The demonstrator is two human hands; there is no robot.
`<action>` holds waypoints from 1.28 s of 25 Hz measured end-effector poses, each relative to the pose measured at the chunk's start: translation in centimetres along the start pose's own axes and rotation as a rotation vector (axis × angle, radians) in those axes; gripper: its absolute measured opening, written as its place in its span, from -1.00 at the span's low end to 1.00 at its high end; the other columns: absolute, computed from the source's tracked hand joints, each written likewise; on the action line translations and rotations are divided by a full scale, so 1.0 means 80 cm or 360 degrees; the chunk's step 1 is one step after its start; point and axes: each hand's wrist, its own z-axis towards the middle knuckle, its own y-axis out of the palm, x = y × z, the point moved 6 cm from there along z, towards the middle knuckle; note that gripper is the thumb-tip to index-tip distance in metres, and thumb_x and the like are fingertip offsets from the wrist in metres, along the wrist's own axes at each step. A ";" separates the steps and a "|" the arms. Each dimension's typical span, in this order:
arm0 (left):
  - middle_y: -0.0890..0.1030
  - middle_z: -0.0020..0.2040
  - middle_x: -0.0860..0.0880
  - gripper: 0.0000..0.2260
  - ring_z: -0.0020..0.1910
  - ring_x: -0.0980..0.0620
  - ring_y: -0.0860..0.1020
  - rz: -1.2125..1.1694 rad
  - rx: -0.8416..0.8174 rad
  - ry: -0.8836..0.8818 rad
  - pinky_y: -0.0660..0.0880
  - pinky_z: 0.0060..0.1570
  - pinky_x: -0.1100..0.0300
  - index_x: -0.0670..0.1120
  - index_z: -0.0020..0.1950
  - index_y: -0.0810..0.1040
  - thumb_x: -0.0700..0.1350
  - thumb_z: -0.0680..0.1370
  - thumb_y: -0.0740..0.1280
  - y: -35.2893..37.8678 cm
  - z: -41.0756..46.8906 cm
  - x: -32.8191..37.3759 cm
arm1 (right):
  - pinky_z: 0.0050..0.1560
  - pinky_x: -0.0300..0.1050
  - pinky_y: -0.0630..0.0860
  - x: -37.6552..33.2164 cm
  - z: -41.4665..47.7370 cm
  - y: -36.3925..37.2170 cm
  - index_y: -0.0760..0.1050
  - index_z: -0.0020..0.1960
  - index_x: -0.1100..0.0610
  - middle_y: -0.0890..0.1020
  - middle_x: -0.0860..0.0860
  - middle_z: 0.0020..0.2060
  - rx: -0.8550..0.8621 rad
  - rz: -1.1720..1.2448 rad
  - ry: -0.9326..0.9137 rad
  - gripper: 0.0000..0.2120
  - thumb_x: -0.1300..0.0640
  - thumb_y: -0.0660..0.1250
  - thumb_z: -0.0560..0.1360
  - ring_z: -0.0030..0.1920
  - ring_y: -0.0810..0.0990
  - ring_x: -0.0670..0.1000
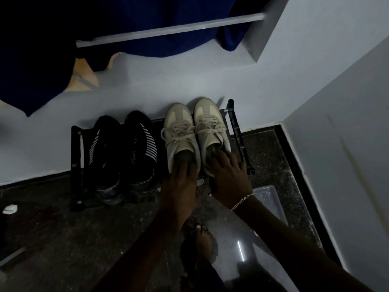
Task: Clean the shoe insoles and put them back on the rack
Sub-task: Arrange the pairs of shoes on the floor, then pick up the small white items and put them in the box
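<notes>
Head view | our left hand point(180, 182) reaches into left beige sneaker point(179, 131), grip we cannot tell | right hand point(228, 178) rests spread fingers on right beige sneaker point(210, 123) | both on black rack point(237, 133)

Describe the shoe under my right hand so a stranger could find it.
Find the low black rack against the wall. The shoe sits at its far right end, under the right hand. It is beige and laced, unlike the black striped pair, and lies right of its twin.
</notes>
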 end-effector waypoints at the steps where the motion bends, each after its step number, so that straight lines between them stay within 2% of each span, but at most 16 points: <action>1: 0.33 0.46 -0.13 -0.29 0.40 -0.19 0.39 0.0014 0.0024 0.0012 0.53 0.10 -0.12 -0.08 0.49 0.29 0.02 0.40 0.45 -0.003 -0.009 0.002 | 0.17 0.27 0.47 -0.001 -0.011 0.001 0.39 0.44 0.05 0.38 0.12 0.47 0.0046 0.0003 0.0010 -0.33 -0.09 0.36 0.35 0.45 0.34 0.26; 2: 0.28 0.52 -0.14 -0.29 0.48 -0.20 0.31 0.0022 0.0064 0.0039 0.48 0.18 -0.14 -0.08 0.53 0.25 0.04 0.44 0.41 -0.007 -0.018 0.006 | 0.21 0.29 0.43 -0.002 -0.023 0.003 0.34 0.49 0.03 0.30 0.12 0.54 0.0078 0.0005 0.0023 -0.27 -0.09 0.40 0.37 0.52 0.26 0.26; 6: 0.14 0.61 -0.15 -0.41 0.60 -0.17 0.07 0.0033 0.0300 0.0109 0.30 0.37 -0.22 -0.08 0.58 0.22 0.14 0.61 0.18 -0.026 -0.062 0.026 | 0.33 0.36 0.35 -0.001 -0.081 -0.001 0.18 0.59 -0.01 0.12 0.13 0.62 0.0233 0.0043 0.0105 -0.27 -0.15 0.31 0.49 0.61 0.06 0.23; 9: 0.11 0.62 -0.12 -0.41 0.61 -0.13 0.03 -0.0043 0.0352 0.0162 0.26 0.42 -0.20 -0.08 0.59 0.18 0.14 0.63 0.19 -0.020 -0.098 0.046 | 0.36 0.33 0.34 0.010 -0.124 0.008 0.18 0.60 0.02 0.08 0.14 0.62 0.0325 0.0072 0.0136 -0.26 -0.14 0.34 0.51 0.61 0.03 0.24; 13: 0.16 0.60 -0.13 -0.40 0.59 -0.14 0.09 -0.0067 0.0269 0.0197 0.29 0.42 -0.17 -0.07 0.59 0.19 0.14 0.62 0.22 0.031 -0.138 0.066 | 0.41 0.31 0.33 0.036 -0.179 0.058 0.21 0.59 0.07 0.15 0.18 0.60 0.0356 0.0071 0.0195 -0.27 -0.12 0.37 0.52 0.59 0.09 0.24; 16: 0.14 0.61 -0.11 -0.38 0.60 -0.11 0.08 -0.0124 0.0119 0.0186 0.27 0.44 -0.15 -0.06 0.60 0.15 0.13 0.61 0.23 0.087 -0.155 0.078 | 0.36 0.30 0.36 0.057 -0.204 0.101 0.24 0.57 0.11 0.23 0.21 0.56 0.0338 0.0081 0.0221 -0.30 -0.12 0.37 0.53 0.56 0.16 0.26; 19: 0.15 0.61 -0.12 -0.38 0.59 -0.13 0.12 -0.0166 0.0022 0.0200 0.28 0.43 -0.11 -0.07 0.60 0.15 0.10 0.60 0.25 0.154 -0.162 0.091 | 0.30 0.30 0.41 0.093 -0.217 0.158 0.29 0.53 0.14 0.29 0.22 0.52 0.0263 0.0090 0.0268 -0.29 -0.05 0.45 0.48 0.52 0.24 0.27; 23: 0.26 0.55 -0.12 -0.41 0.51 -0.15 0.26 -0.0244 -0.0029 0.0175 0.35 0.39 -0.05 -0.08 0.57 0.21 0.07 0.59 0.27 0.263 -0.150 0.108 | 0.28 0.23 0.48 0.153 -0.208 0.253 0.38 0.44 0.18 0.44 0.19 0.37 0.0150 0.0193 0.0300 -0.36 0.00 0.47 0.43 0.36 0.36 0.24; 28: 0.39 0.42 -0.08 -0.43 0.30 -0.09 0.46 -0.0313 -0.0079 0.0104 0.45 0.23 0.03 -0.06 0.53 0.27 0.06 0.56 0.31 0.433 -0.094 0.127 | 0.14 0.19 0.53 0.216 -0.162 0.409 0.48 0.27 0.24 0.50 0.22 0.20 0.0011 0.0239 0.0144 -0.54 0.12 0.45 0.43 0.18 0.44 0.28; 32: 0.33 0.45 -0.12 -0.45 0.34 -0.11 0.41 -0.0412 -0.0260 0.0049 0.39 0.27 0.01 -0.09 0.57 0.19 0.06 0.63 0.22 0.563 -0.029 0.135 | 0.18 0.19 0.49 0.257 -0.117 0.539 0.54 0.21 0.28 0.55 0.26 0.14 -0.0126 0.0150 -0.0040 -0.63 0.11 0.43 0.48 0.13 0.50 0.33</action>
